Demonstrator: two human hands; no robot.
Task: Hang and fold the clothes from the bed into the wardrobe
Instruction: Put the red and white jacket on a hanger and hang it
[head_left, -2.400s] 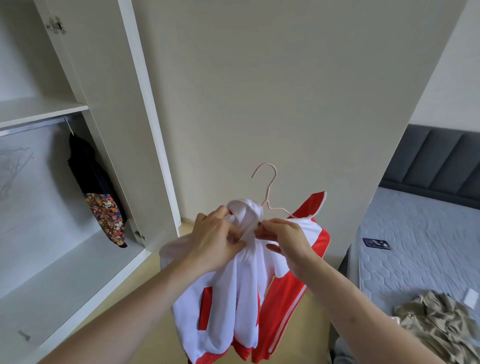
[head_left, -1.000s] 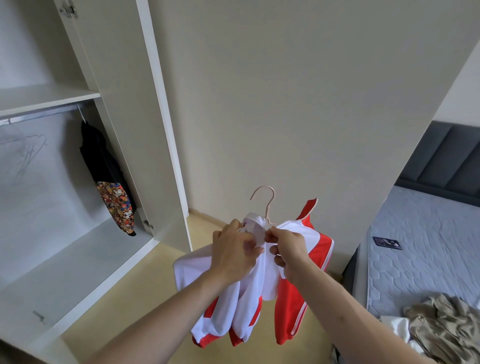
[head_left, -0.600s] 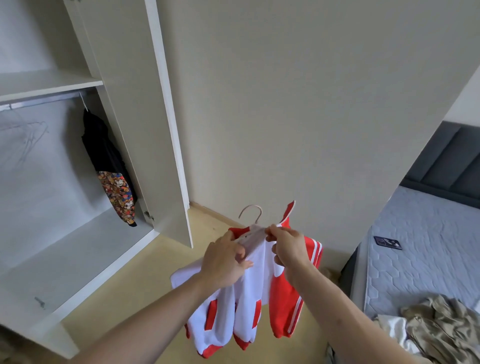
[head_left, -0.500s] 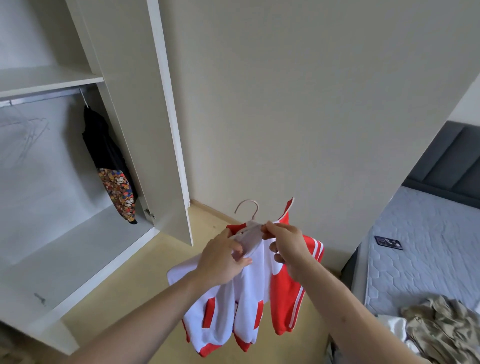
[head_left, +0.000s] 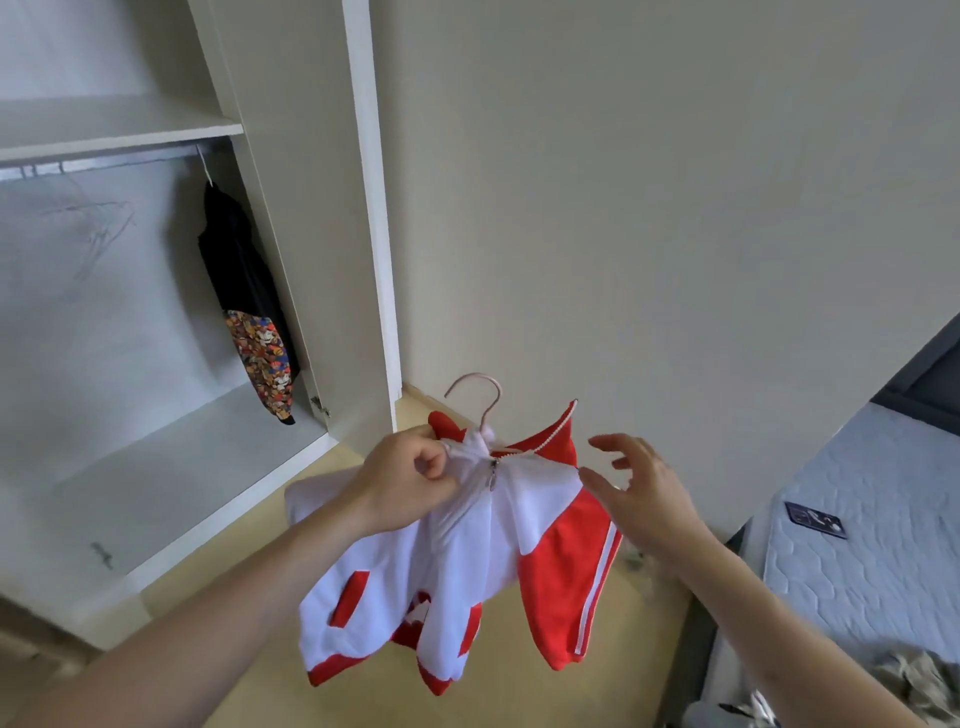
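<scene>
Soft daylight, wide-angle bowing, perhaps slight blur

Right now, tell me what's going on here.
A person is putting a red and white jacket on a pink hanger. The left hand grips the jacket at the collar, holding it up in front of the open wardrobe. The right hand is open beside the shoulder. A dark garment already hangs inside.

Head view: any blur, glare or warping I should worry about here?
Head view: soft even daylight, no glare; wide-angle bending curves the wardrobe door edge; the right hand is slightly motion-blurred, while the left hand gripping the jacket is sharper.
</scene>
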